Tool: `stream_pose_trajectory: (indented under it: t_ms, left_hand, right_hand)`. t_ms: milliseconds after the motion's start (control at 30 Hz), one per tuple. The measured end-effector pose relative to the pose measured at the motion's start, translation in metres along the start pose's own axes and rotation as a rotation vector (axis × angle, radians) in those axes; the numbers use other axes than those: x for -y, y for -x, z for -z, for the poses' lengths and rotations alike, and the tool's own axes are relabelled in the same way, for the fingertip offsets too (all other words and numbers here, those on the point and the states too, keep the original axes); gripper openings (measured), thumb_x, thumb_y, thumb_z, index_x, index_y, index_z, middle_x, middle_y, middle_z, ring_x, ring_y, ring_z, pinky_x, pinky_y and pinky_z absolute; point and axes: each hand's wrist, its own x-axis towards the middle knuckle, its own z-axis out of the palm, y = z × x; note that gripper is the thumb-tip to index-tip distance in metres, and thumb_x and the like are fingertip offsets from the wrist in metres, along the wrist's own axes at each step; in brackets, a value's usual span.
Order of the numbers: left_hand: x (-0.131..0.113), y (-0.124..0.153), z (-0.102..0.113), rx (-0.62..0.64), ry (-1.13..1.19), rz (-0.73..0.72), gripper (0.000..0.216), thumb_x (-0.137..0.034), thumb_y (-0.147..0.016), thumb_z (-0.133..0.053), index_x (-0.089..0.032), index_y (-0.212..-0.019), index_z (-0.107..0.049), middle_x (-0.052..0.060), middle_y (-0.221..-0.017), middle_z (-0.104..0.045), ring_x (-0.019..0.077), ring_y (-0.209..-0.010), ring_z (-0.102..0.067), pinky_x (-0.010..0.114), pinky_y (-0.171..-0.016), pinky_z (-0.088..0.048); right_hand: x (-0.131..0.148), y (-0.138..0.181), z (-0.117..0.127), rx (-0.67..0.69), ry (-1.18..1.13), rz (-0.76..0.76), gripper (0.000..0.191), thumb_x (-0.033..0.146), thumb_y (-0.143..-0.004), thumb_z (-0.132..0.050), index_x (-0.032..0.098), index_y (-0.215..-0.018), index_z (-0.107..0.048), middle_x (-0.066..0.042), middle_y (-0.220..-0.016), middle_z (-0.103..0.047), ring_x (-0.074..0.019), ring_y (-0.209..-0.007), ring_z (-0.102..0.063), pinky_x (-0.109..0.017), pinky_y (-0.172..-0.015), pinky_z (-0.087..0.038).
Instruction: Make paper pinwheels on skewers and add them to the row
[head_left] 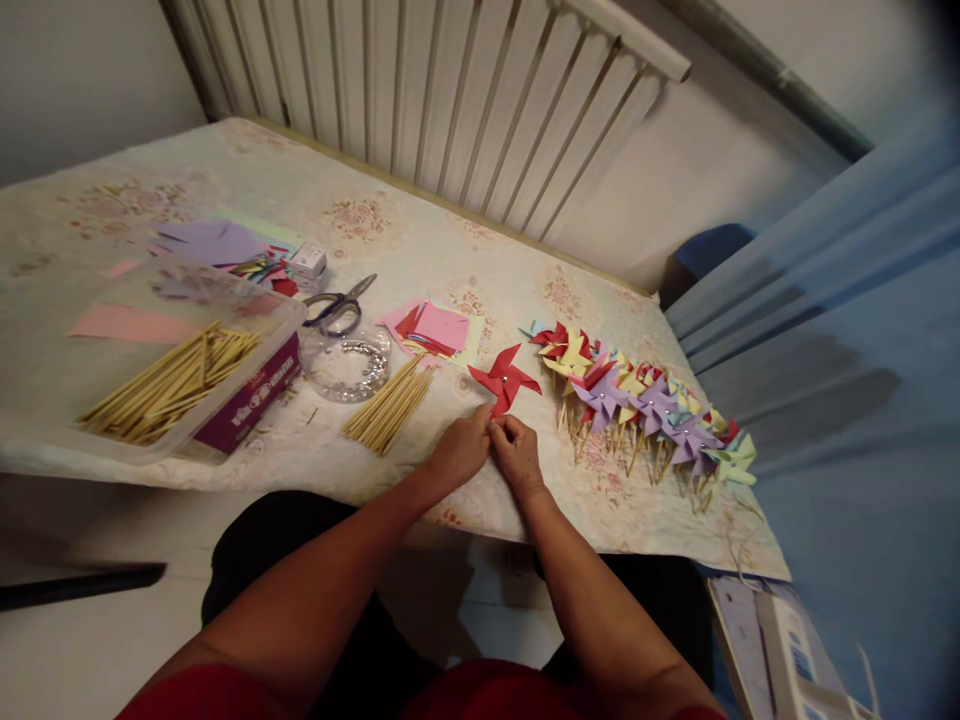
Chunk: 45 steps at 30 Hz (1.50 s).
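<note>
A red paper pinwheel (504,382) with a shiny pin at its centre stands up just beyond my two hands. My left hand (460,450) is closed at its lower edge. Pressed close beside it, my right hand (517,453) pinches with thumb and forefinger just below the pinwheel. Any stick under the pinwheel is hidden by my fingers. Left of my hands lies a bundle of thin wooden sticks (390,405). Behind the bundle is a stack of cut paper squares (439,328), pink on top with red and yellow showing.
Many finished pinwheels (652,405) lie in a row at right. Scissors (341,305) lie behind a round clear dish (346,368) of small metallic pieces. A plastic bin (277,330) with more sticks (176,385) stands left. A radiator (420,100) borders the cloth-covered table's (292,200) back.
</note>
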Motion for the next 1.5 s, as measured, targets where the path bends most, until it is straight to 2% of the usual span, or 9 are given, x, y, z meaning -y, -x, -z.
stream_pose_trajectory:
  t_ms: [167, 733, 933, 1033, 1200, 1300, 1500]
  left_hand:
    - [0.000, -0.001, 0.000, 0.000, 0.018, 0.000, 0.040, -0.013, -0.087, -0.048, -0.016, -0.126, -0.054, 0.008, -0.090, -0.071, 0.0191, -0.080, -0.067, 0.029, -0.077, -0.050]
    - [-0.001, 0.000, 0.001, -0.015, 0.025, 0.014, 0.041, -0.012, -0.087, -0.045, -0.015, -0.127, -0.054, 0.007, -0.085, -0.070, 0.0178, -0.075, -0.066, 0.027, -0.072, -0.048]
    - [0.015, -0.003, -0.008, -0.038, 0.029, -0.015, 0.051, -0.008, -0.082, -0.047, -0.014, -0.133, -0.049, 0.005, -0.083, -0.069, 0.0174, -0.074, -0.065, 0.028, -0.072, -0.049]
    - [0.025, 0.000, -0.012, -0.085, 0.028, -0.023, 0.046, -0.010, -0.083, -0.049, -0.013, -0.128, -0.052, 0.004, -0.084, -0.067, 0.0168, -0.077, -0.064, 0.029, -0.076, -0.050]
    - [0.034, 0.017, -0.013, -0.257, -0.152, -0.088, 0.032, -0.011, -0.085, -0.048, -0.014, -0.115, -0.058, 0.008, -0.100, -0.065, 0.0187, -0.094, -0.062, 0.034, -0.090, -0.049]
    - [0.033, 0.033, -0.010, -0.330, -0.298, -0.077, 0.026, -0.013, -0.090, -0.042, -0.015, -0.111, -0.059, 0.011, -0.108, -0.062, 0.0202, -0.102, -0.059, 0.035, -0.093, -0.048]
    - [0.028, 0.055, -0.009, -0.375, -0.621, -0.011, 0.019, -0.014, -0.092, -0.040, -0.018, -0.094, -0.059, 0.011, -0.102, -0.060, 0.0235, -0.101, -0.054, 0.038, -0.092, -0.045]
  right_hand:
    - [-0.001, 0.000, -0.001, -0.001, -0.010, -0.001, 0.028, 0.041, -0.083, -0.054, 0.017, -0.070, -0.063, 0.001, -0.062, -0.058, -0.0132, -0.058, -0.048, -0.026, -0.059, -0.038]
    - [-0.007, 0.000, -0.002, 0.015, -0.001, 0.024, 0.023, 0.037, -0.082, -0.055, 0.018, -0.074, -0.064, 0.001, -0.064, -0.058, -0.0133, -0.059, -0.048, -0.026, -0.060, -0.038]
    - [-0.006, -0.001, -0.003, 0.006, -0.004, 0.030, 0.022, 0.035, -0.082, -0.054, 0.019, -0.069, -0.062, 0.003, -0.062, -0.056, -0.0128, -0.059, -0.046, -0.025, -0.059, -0.036]
    - [-0.007, -0.002, -0.003, -0.015, -0.015, 0.028, 0.022, 0.034, -0.081, -0.054, 0.019, -0.068, -0.061, 0.003, -0.061, -0.054, -0.0126, -0.059, -0.045, -0.025, -0.059, -0.036]
    - [-0.007, -0.002, -0.003, -0.031, -0.028, 0.045, 0.022, 0.033, -0.081, -0.053, 0.019, -0.067, -0.061, 0.003, -0.060, -0.053, -0.0127, -0.059, -0.046, -0.025, -0.059, -0.036]
    - [-0.006, -0.001, -0.003, -0.033, -0.043, 0.046, 0.022, 0.033, -0.080, -0.052, 0.019, -0.068, -0.063, 0.002, -0.062, -0.057, -0.0138, -0.060, -0.049, -0.025, -0.061, -0.037]
    - [-0.008, -0.001, -0.001, -0.035, -0.066, 0.056, 0.025, 0.038, -0.081, -0.051, 0.020, -0.072, -0.066, 0.000, -0.065, -0.062, -0.0153, -0.061, -0.054, -0.026, -0.063, -0.040]
